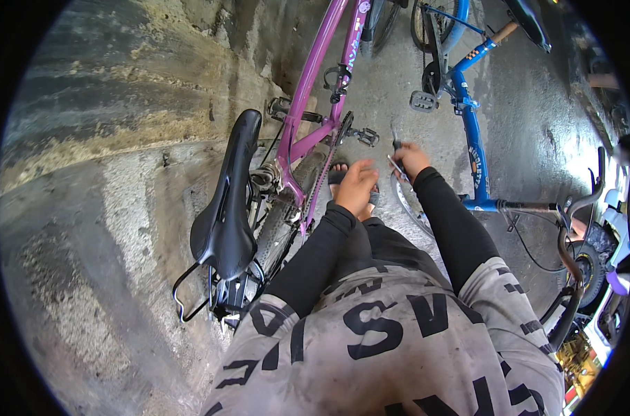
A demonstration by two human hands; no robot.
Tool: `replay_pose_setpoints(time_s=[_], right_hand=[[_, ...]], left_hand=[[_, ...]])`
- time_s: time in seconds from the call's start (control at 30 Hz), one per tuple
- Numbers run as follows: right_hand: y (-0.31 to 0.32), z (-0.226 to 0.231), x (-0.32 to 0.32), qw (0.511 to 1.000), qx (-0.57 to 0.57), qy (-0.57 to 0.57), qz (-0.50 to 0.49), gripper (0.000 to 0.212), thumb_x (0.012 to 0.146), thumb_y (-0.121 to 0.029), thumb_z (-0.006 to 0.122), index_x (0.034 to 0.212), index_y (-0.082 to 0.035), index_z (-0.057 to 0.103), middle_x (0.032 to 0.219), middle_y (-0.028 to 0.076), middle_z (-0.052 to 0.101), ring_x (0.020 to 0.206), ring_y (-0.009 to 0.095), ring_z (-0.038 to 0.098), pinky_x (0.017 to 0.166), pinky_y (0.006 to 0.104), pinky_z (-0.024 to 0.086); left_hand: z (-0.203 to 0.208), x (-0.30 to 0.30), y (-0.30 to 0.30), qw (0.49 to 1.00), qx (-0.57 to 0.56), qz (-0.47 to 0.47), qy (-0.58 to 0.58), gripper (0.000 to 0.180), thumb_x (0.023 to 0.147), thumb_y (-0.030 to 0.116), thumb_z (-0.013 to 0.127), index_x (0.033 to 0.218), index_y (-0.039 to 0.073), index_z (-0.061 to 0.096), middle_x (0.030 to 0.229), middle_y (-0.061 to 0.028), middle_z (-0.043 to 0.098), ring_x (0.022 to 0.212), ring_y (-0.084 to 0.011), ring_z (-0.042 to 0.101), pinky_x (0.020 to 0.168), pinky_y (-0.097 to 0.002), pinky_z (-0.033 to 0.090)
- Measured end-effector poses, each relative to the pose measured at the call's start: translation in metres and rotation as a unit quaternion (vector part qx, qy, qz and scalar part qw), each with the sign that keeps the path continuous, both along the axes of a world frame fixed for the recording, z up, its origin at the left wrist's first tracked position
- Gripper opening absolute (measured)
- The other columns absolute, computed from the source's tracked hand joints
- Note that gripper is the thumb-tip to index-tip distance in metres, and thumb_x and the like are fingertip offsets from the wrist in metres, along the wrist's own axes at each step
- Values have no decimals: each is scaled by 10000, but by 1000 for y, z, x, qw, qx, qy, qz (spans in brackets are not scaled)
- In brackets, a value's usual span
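My right hand is closed round a slim tool with a dark part and a thin metal tip pointing away from me. Its exact kind is too small to make out. Just left of it, my left hand hangs above my sandalled feet, fingers loosely bent and apart, with nothing seen in it. Nearest to that hand is a pink bicycle frame, whose pedal sticks out just beyond my fingers. A blue bicycle frame is to the right of my right hand.
The pink bicycle's black saddle rises close at my left, beside a stained concrete wall. The blue bicycle's pedal and curved handlebar jut out on the right. Part of a wheel shows below my right hand.
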State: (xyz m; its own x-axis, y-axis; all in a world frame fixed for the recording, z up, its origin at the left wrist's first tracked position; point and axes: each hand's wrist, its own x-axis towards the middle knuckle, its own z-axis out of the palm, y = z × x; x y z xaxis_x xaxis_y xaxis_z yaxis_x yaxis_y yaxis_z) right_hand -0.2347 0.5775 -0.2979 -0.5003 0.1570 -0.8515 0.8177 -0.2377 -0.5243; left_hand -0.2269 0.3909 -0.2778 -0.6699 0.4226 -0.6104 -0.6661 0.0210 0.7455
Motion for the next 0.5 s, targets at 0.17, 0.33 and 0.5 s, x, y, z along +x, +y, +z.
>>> replay_pose_setpoints(time_s=[0.17,0.33,0.5], right_hand=[[-26,-35,18,995,-38,-37,-84,271,773,-64,595,1028,-30,507,787,80,611,677,172,578,626,313,475],[-40,-26,-19,975,-180,-4,-129,237,847,-52,529,1067,-62,445,860,76,606,706,178,621,596,324,525],[-48,-30,-57,947,-290,47,-131,289,873,-24,504,1149,-54,428,987,91,586,860,212,599,744,387,516]], left_hand=[[-31,1,-10,973,-12,114,-201,497,893,225,522,1322,143,283,1090,-99,521,809,-185,597,601,-287,486],[-58,-33,-5,988,-27,91,-123,454,926,450,393,1220,108,445,1135,-120,531,919,-181,548,796,-356,456],[-70,-53,-14,961,95,251,-71,528,933,465,365,1253,45,386,1189,-141,506,1057,-233,504,903,-378,401]])
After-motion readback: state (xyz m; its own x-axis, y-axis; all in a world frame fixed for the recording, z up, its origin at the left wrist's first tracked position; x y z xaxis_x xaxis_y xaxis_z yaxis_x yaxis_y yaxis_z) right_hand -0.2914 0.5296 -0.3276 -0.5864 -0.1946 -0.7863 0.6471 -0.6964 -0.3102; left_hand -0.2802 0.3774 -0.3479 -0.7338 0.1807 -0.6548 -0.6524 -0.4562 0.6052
